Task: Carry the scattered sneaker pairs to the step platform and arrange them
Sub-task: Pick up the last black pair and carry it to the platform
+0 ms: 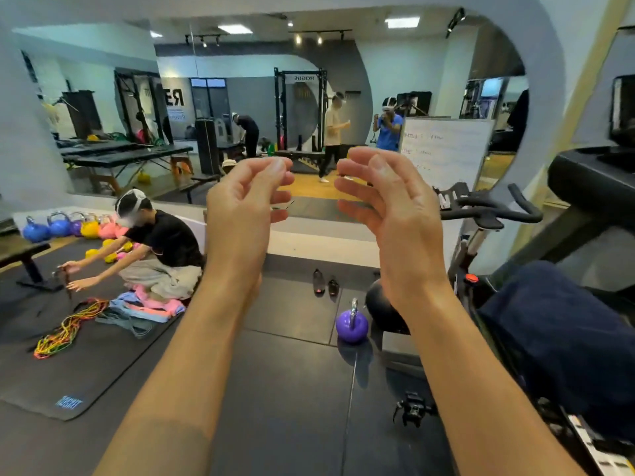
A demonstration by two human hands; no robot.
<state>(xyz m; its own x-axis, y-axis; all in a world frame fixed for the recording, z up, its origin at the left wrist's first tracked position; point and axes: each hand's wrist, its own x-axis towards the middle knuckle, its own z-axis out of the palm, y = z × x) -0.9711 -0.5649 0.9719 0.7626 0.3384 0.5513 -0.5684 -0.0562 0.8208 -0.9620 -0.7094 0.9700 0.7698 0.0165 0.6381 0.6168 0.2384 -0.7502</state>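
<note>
Both hands raised, empty, nothing carried yet
Left hand [245, 201] and right hand [388, 204] hovering with fingers loosely curled; sneakers [325, 283] sitting paired far ahead by the step [309, 240], awaiting pickup

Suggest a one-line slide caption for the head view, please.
Both hands, left and right, raised empty above the pair of dark sneakers on the gym floor.

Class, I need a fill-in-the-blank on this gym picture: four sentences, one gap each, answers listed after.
1. Both the left hand and right hand are raised and hold ____.
2. The pair of dark sneakers stands on the floor at the foot of the ____.
3. The lone kettlebell nearest the sneakers is coloured ____.
4. The kneeling person is to the wearer's ____.

Answers: nothing; step platform; purple; left
</note>
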